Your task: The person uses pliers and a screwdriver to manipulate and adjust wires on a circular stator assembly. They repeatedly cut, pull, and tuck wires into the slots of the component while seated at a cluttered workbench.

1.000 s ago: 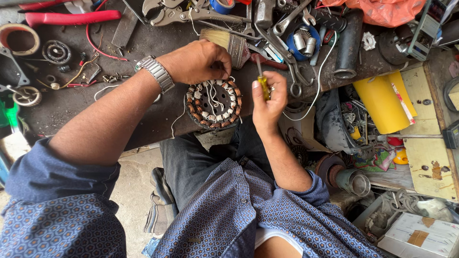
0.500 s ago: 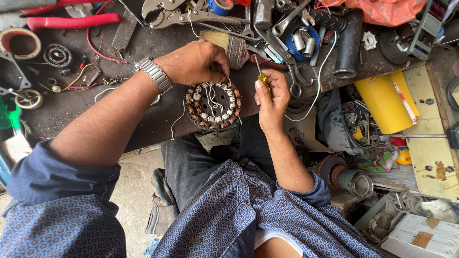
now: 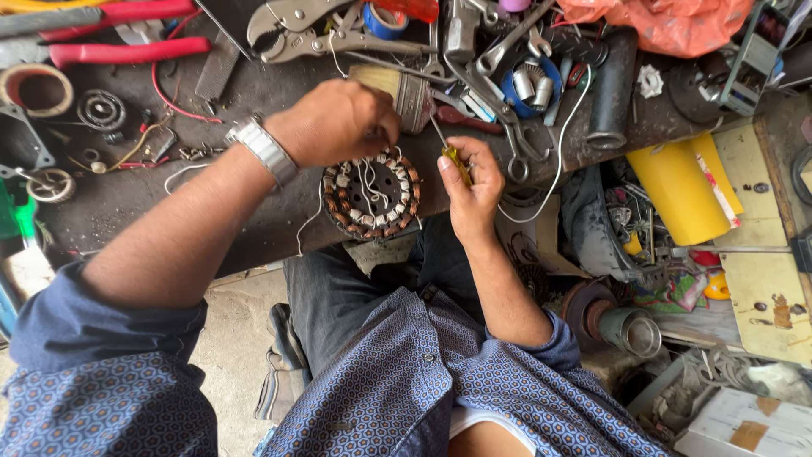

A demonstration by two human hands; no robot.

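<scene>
Head view, left to right: red-handled cutters point(image 3: 127, 52) at bench point(image 3: 127, 199) far-left edge. Left hand point(image 3: 334, 123) curled, fingers pressed on wound stator point(image 3: 370, 195) at bench near edge. Right hand point(image 3: 469, 190) pinching yellow-handled screwdriver point(image 3: 450, 154), tip beside windings. Risk: tip slip likely nicks copper coil; stator overhangs edge, may drop.

- A round motor stator point(image 3: 372, 196), ringed with copper-coloured coils and crossed by thin white leads, is laid flat at the near edge of the dark workbench, its upper rim partly covered.
- A small screwdriver point(image 3: 451, 153) with a yellow handle is held slanted, its metal shaft pointed up-left, just right of the stator.
</scene>
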